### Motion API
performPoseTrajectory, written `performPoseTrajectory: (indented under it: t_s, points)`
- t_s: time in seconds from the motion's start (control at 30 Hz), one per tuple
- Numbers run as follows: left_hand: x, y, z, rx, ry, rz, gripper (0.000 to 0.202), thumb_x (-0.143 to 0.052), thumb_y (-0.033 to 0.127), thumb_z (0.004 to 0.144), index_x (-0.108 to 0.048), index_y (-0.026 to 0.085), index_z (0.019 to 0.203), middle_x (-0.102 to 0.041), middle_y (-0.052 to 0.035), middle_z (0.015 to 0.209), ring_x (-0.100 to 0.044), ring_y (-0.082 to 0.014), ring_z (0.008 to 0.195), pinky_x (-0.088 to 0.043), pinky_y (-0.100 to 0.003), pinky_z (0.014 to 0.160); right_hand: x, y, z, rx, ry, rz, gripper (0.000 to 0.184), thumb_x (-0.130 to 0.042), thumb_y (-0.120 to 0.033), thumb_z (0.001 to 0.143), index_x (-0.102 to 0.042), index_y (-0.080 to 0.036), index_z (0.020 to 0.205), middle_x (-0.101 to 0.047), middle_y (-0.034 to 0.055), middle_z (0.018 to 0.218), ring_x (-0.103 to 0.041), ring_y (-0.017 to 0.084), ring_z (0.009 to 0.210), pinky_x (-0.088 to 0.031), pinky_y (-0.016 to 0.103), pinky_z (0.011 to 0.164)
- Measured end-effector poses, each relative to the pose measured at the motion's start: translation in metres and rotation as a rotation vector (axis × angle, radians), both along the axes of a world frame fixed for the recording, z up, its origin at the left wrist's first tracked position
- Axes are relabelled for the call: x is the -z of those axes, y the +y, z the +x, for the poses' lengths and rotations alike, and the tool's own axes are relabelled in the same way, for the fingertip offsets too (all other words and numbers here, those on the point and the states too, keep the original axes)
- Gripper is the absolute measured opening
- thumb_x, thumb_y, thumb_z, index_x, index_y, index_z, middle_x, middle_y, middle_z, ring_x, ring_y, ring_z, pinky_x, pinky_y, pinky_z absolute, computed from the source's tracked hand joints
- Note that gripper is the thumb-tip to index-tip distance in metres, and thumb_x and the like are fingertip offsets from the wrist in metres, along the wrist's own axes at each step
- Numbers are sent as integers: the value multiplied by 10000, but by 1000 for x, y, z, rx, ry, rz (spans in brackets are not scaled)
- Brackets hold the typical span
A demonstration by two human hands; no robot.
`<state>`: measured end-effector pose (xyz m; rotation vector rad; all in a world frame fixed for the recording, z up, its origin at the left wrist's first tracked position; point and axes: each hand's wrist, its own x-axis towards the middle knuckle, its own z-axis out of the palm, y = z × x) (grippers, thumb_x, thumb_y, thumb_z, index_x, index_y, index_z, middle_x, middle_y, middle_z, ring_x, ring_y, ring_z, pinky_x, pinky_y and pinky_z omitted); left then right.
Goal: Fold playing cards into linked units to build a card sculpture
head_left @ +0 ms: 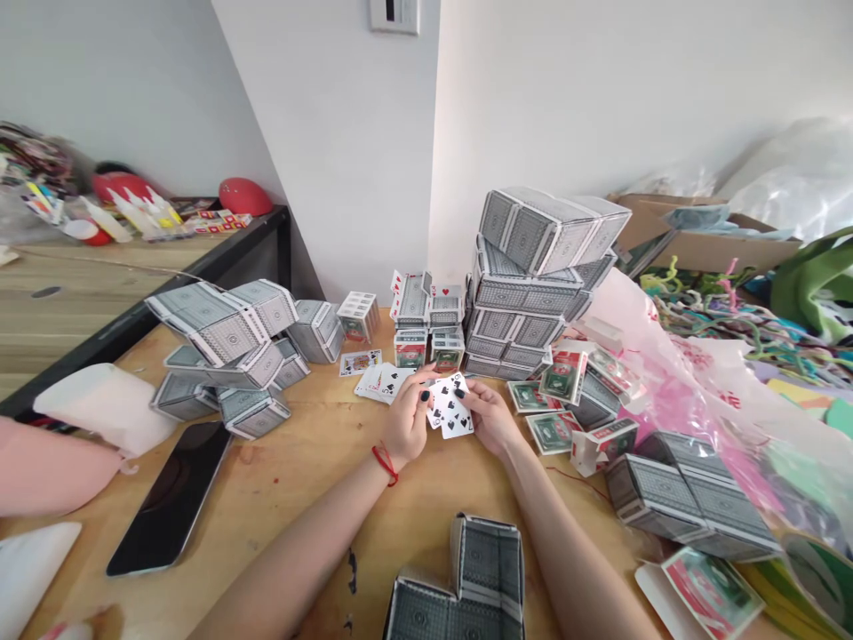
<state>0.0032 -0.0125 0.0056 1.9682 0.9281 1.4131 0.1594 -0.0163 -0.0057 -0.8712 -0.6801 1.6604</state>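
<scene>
Pinching playing cards [457, 420] | left hand [405, 422], right hand [491, 418] angled inward

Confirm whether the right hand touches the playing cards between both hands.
Touching. The head view shows the right hand holding the playing cards, its fingers overlapping their faces at the edge.

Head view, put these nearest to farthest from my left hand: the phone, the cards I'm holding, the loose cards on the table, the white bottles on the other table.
From your left hand:
1. Held cards: touching it, on its right.
2. Loose cards: just ahead, slightly left.
3. Phone: farther off, left.
4. White bottles: far left, beyond the phone.
</scene>
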Motion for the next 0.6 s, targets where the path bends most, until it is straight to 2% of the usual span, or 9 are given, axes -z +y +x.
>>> performPoseTrajectory:
  t_s: [0.1, 0.2, 0.3, 0.37, 0.5, 0.6]
  points:
    - [4, 4, 1, -110, 33, -40, 239, -306, 208, 890, -501, 174, 757, -567, -85, 1063, -491, -192, 1090, -405, -366, 906, 0, -1, -2, -49, 38, 39, 272, -722, -202, 619, -613, -179, 867, -681, 25, 795, -617, 137, 633, -486, 257, 590]
    - [9, 7, 1, -177, 79, -69, 167, -390, 221, 865, -543, 185, 925, -592, -70, 996, -543, -171, 978, -450, -319, 831, 2, -2, -4, -59, 71, 71, 312, -714, -178, 626, -594, -196, 913, -675, 29, 882, -632, 156, 731, -497, 278, 651]
    - [10, 8, 0, -189, 131, -64, 279, -441, 213, 841, -501, 205, 1113, -583, -70, 1030, -552, -166, 944, -464, -302, 796, 3, -2, -5, -39, 86, 85, 326, -712, -166, 624, -582, -204, 920, -673, 23, 881, -634, 157, 759, -501, 279, 671]
    - [9, 8, -1, -181, 173, -48, 341, -463, 209, 828, -475, 215, 1169, -577, -70, 1033, -549, -168, 937, -462, -303, 795, 4, -2, -5, -29, 81, 84, 321, -713, -163, 619, -580, -204, 908, -674, 20, 870, -634, 156, 757, -502, 278, 674]
    - [4, 7, -1, -137, 204, -52, 335, -466, 205, 825, -486, 217, 1159, -582, -60, 967, -560, -154, 861, -471, -282, 737, 6, -2, -4, -25, 30, 67, 309, -722, -160, 602, -590, -191, 880, -675, 21, 844, -633, 162, 749, -502, 281, 672]
    - [5, 6, 1, -127, 157, -50, 225, -459, 210, 830, -542, 203, 1039, -590, -49, 917, -565, -145, 836, -469, -270, 723, 4, -2, -4, -38, 4, 56, 293, -727, -181, 598, -602, -174, 863, -677, 26, 807, -633, 168, 714, -501, 294, 660]
